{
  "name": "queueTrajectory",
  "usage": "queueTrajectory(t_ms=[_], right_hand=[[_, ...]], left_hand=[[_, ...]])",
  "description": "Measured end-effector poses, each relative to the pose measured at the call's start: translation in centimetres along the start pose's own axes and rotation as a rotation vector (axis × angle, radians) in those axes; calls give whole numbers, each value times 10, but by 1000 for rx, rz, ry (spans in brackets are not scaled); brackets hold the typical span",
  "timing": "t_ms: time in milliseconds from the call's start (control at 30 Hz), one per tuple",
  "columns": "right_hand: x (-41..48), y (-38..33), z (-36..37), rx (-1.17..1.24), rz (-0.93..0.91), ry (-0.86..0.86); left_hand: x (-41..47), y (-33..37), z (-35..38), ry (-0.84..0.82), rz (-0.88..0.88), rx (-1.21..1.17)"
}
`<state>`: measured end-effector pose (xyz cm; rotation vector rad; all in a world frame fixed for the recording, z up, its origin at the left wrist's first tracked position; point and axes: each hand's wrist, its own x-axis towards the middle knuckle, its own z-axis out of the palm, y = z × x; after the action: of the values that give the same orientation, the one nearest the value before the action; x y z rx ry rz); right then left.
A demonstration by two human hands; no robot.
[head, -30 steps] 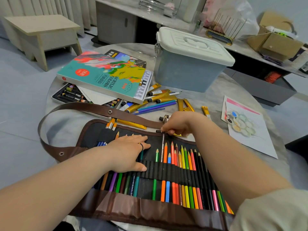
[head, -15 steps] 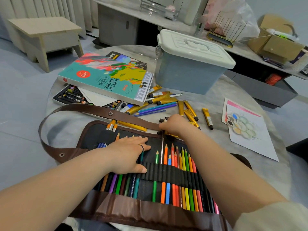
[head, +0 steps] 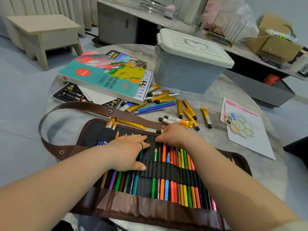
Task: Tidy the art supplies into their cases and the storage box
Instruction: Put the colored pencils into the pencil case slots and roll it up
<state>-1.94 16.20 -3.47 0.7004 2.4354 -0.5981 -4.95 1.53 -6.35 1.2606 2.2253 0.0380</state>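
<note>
A brown roll-up pencil case [head: 93,130] lies open at the table's near edge, its loops full of coloured pencils. My left hand [head: 128,150] rests flat on the case's left half. My right hand [head: 175,134] has curled fingers and pinches the top end of a dark pencil [head: 159,152] that stands in a loop near the middle. Gold paint tubes [head: 178,121] and several loose blue and purple pencils [head: 155,107] lie just beyond the case. The lidded grey-blue storage box [head: 188,72] stands at the back of the table.
An acrylic colours box [head: 106,75] lies across an open tray of oil pastels [head: 70,94] at the back left. A sheet of paper with a paint palette [head: 245,129] sits to the right. The case's brown strap [head: 83,107] loops out to the left.
My right hand has come down toward the case with the pencil, which now sits deeper in its loop. My left hand stays pressed on the case.
</note>
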Motion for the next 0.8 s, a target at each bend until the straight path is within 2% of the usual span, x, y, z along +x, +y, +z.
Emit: queueTrajectory(t_ms=[100, 200, 267, 333, 400, 567, 667, 800], right_hand=[[0, -1, -2, -108, -18, -60], [-2, -2, -11, -119, -49, -75], [3, -5, -16, -18, -109, 52], [17, -10, -23, 5, -170, 294], [31, -18, -29, -168, -217, 435], [70, -33, -33, -694, -342, 407], [83, -36, -32, -846, -347, 388], [85, -38, -32, -931, -392, 375]], left_hand=[[0, 0, 1, 8, 8, -3], [0, 0, 0, 12, 17, -7], [-1, -2, -4, 14, 20, -25], [-1, -7, -9, 40, 16, -46], [-2, -13, -14, 81, 9, -32], [-4, -27, -15, 54, -27, -15], [-5, -34, -13, 34, -27, -28], [-4, -35, -15, 24, -28, -36]])
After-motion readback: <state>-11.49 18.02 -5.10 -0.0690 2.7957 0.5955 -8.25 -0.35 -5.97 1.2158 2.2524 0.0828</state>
